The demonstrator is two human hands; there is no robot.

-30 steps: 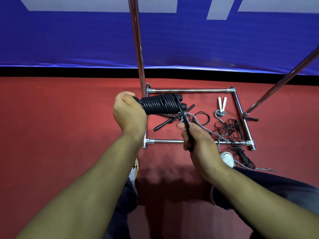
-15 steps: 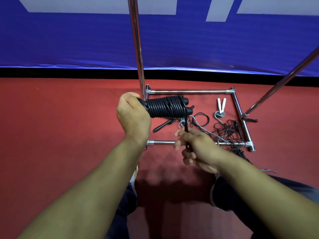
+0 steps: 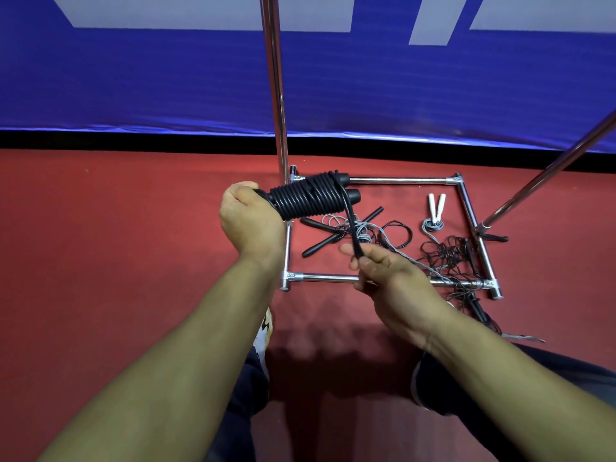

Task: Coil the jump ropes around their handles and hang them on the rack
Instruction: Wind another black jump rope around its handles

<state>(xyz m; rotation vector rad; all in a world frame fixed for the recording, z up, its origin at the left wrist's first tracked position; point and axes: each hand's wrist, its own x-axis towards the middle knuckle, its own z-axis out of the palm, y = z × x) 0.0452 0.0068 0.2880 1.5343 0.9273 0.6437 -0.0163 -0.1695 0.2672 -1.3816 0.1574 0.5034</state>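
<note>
My left hand [image 3: 248, 225] grips the two handles of a thick black jump rope [image 3: 308, 199], held level above the floor with the rope wound in tight turns around them. The loose end of that rope [image 3: 351, 228] runs down from the coil to my right hand [image 3: 386, 271], which pinches it between thumb and fingers. Below, inside the chrome rack base [image 3: 400, 180], lie a black-handled rope [image 3: 333, 233], a grey rope with white handles [image 3: 436, 205] and a tangle of thin black rope [image 3: 450, 255].
Two chrome rack poles rise from the base, one upright [image 3: 275, 85] just behind the coil and one slanting off to the right [image 3: 550, 175]. A blue banner wall [image 3: 166, 78] closes the back. Red floor [image 3: 116, 245] spreads to the left. My knees and shoes show below.
The coil has tilted a little upward and back toward the upright pole. My right hand has carried the loose end from under the coil out to the right and lower.
</note>
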